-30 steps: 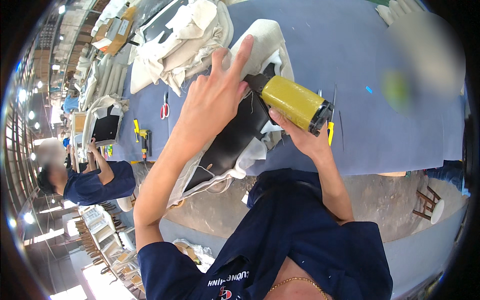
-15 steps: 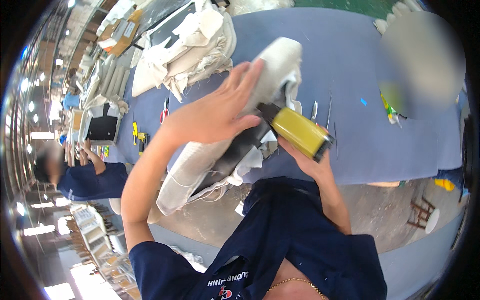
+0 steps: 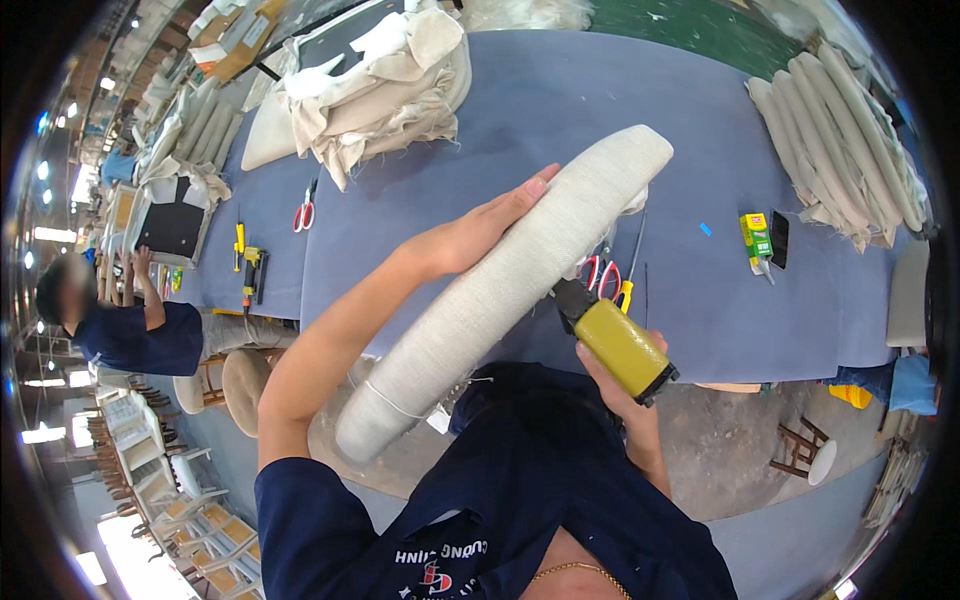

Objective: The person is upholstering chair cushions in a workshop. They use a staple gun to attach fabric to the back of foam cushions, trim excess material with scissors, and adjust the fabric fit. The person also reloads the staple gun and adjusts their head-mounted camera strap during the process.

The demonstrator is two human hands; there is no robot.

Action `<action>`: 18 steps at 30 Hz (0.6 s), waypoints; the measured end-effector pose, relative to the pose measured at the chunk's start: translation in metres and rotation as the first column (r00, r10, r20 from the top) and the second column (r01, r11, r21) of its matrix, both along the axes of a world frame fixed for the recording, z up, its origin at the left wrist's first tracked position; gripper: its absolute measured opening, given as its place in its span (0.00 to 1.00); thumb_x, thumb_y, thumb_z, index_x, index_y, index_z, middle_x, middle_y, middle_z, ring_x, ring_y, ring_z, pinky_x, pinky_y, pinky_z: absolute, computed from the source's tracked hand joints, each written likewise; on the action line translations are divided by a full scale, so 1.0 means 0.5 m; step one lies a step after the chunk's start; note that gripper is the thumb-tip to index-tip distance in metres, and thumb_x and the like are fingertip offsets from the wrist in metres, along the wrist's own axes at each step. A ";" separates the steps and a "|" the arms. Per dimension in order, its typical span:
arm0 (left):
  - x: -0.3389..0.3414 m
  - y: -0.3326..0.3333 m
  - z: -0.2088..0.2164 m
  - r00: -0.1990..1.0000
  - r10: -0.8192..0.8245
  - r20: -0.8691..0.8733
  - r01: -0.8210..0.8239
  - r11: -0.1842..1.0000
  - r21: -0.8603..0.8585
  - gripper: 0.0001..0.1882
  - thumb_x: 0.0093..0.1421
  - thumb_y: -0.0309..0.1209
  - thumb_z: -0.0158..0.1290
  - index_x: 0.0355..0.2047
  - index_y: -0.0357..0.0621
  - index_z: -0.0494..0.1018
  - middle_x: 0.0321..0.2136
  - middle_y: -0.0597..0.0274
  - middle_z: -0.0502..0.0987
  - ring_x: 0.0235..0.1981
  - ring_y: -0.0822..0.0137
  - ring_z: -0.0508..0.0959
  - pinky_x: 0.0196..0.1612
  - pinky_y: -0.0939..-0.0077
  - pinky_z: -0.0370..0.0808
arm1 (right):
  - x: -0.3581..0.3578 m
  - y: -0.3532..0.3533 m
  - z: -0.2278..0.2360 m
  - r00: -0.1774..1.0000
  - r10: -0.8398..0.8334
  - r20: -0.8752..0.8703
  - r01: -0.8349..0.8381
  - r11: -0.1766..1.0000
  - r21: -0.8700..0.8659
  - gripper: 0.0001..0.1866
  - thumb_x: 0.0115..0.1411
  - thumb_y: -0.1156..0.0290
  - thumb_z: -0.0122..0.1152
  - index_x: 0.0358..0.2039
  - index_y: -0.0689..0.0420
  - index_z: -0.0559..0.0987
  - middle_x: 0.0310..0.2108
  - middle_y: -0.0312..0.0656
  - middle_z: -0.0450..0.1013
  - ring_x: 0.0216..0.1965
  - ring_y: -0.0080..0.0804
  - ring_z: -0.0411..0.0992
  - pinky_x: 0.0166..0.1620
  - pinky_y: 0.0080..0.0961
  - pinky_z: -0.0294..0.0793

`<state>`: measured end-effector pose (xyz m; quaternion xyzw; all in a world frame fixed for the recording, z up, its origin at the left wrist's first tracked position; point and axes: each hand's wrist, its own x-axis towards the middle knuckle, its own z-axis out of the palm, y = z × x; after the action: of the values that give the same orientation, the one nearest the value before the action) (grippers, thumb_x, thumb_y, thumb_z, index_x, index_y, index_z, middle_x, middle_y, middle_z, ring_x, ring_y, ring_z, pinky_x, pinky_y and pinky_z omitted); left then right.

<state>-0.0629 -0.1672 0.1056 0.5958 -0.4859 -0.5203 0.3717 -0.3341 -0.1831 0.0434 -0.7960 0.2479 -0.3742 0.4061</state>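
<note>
Pad (image 3: pixel 510 285) turned since prev; L grip (image 3: pixel 480 230): can't tell; R grip (image 3: pixel 610 390): clamped on yel. tool (image 3: pixel 622 345).

Fingers of the left hand (image 3: pixel 490 230) disappear behind a beige upholstered panel (image 3: pixel 500 290) at center frame, its far face out of view. Just right of center, a yellow-bodied tool (image 3: pixel 625 345) masks much of the right hand (image 3: pixel 612 394); whether its nose touches the panel cannot be told. The panel partly covers red-handled scissors (image 3: pixel 609 282). At left, a co-worker's (image 3: pixel 135 325) face is blurred. The lower edge crops a navy shirt (image 3: pixel 500 480); the top edge, pale wrapping (image 3: pixel 525 14).
</note>
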 end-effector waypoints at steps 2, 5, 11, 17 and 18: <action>0.022 0.016 0.036 0.991 -0.011 0.137 0.008 1.000 0.017 0.40 0.76 0.59 0.26 0.75 0.42 0.48 0.73 0.53 0.56 0.73 0.61 0.56 0.74 0.68 0.50 | 0.037 0.004 -0.003 0.999 0.020 0.029 -0.020 1.000 -0.014 0.13 0.50 0.72 0.74 0.37 0.60 0.83 0.28 0.45 0.79 0.26 0.43 0.79 0.29 0.30 0.74; 0.059 0.030 0.100 0.922 -0.031 0.386 -0.008 0.995 0.098 0.40 0.75 0.60 0.26 0.73 0.41 0.50 0.71 0.47 0.58 0.73 0.53 0.56 0.73 0.65 0.51 | 0.113 0.007 -0.017 0.987 0.057 0.153 -0.060 0.998 0.017 0.16 0.48 0.75 0.72 0.39 0.62 0.82 0.29 0.47 0.78 0.27 0.46 0.79 0.29 0.29 0.73; 0.068 0.094 0.112 0.384 0.222 0.896 -0.061 0.975 -0.215 0.30 0.74 0.49 0.39 0.70 0.48 0.54 0.64 0.32 0.64 0.51 0.32 0.76 0.54 0.46 0.73 | 0.228 0.003 -0.045 0.959 0.007 0.284 -0.039 0.993 0.108 0.19 0.53 0.70 0.76 0.43 0.63 0.82 0.31 0.43 0.81 0.30 0.39 0.80 0.37 0.30 0.76; 0.052 0.110 0.110 0.205 0.234 0.951 -0.047 0.972 -0.229 0.32 0.70 0.34 0.50 0.72 0.52 0.55 0.58 0.42 0.69 0.43 0.37 0.78 0.43 0.50 0.76 | 0.240 -0.030 0.034 0.940 0.048 0.337 -0.164 0.931 0.326 0.15 0.57 0.69 0.75 0.43 0.60 0.85 0.35 0.44 0.84 0.33 0.33 0.82 0.39 0.27 0.77; 0.047 0.109 0.115 0.216 0.226 0.950 -0.036 0.974 -0.223 0.33 0.70 0.33 0.51 0.72 0.52 0.54 0.58 0.42 0.69 0.42 0.37 0.78 0.43 0.50 0.76 | 0.240 -0.034 0.036 0.947 0.069 0.315 -0.172 0.934 0.313 0.15 0.57 0.70 0.75 0.43 0.60 0.85 0.34 0.45 0.84 0.33 0.33 0.82 0.38 0.27 0.77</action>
<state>-0.0392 -0.1126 0.1632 0.7977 -0.5972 0.0344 0.0762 -0.2142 -0.2000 0.0612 -0.6631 0.1940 -0.4164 0.5910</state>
